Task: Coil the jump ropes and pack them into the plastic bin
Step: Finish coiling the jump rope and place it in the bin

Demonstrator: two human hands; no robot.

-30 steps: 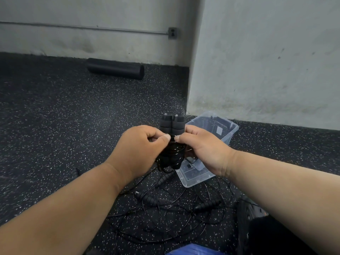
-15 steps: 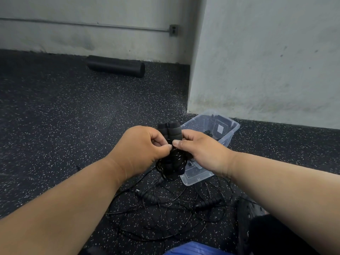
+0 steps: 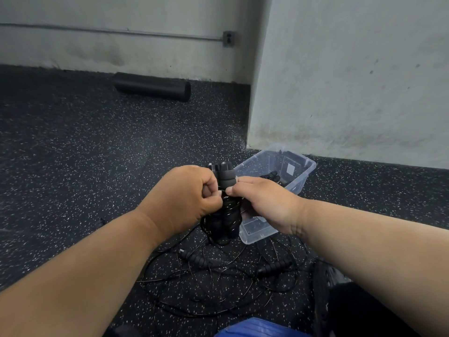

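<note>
Just left of the plastic bin [image 3: 300,177], left hand [image 3: 187,198] and right hand [image 3: 263,203] pinch the coiled jump rope [image 3: 224,210]; loose ropes [image 3: 218,276] sprawl below, bare floor [image 3: 73,154] opening leftward.

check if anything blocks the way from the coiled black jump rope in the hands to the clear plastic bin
Nothing visible does. The coiled black jump rope, held by the left hand and right hand, sits just in front of the open, lidless clear plastic bin.

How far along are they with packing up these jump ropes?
Partly done: dark handles already lie in the plastic bin. Both the left hand and right hand grip a coiled rope bundle. Loose ropes remain tangled on the floor.
</note>
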